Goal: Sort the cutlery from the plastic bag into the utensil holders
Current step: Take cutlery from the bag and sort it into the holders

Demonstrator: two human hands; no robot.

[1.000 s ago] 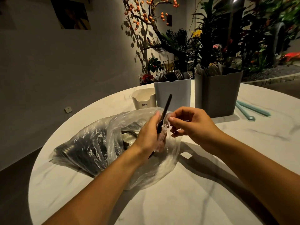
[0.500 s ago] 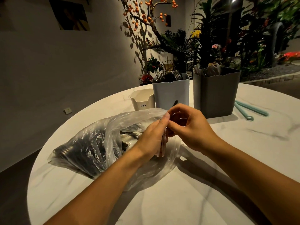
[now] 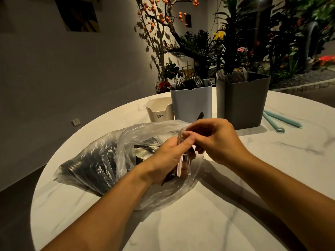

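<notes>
Dim room, grey wall, potted plants [image 3: 233,42] and an orange-berried branch [image 3: 163,17] behind a round white marble table [image 3: 235,205]. Clear plastic bag [image 3: 112,160] lies on the table left of centre, mouth open toward the hands, dark cutlery [image 3: 87,165] heaped inside. Left hand [image 3: 168,158] sits at the bag mouth, fingers curled round 2 clear plastic utensils [image 3: 184,163] held roughly upright, a dark piece also in its grasp lower down. Right hand [image 3: 215,140] meets it from the right, thumb and fingers pinching at the tops of the clear pieces; a dark handle tip [image 3: 200,115] pokes up just behind the right hand, whose grip on it cannot be told. 3 holders stand at the far side: small cream holder [image 3: 159,110], light blue-grey holder [image 3: 191,100] with dark and metallic cutlery, dark grey holder [image 3: 243,102] with pale pieces. 2 teal sticks [image 3: 279,122] lie right of the dark grey holder.
</notes>
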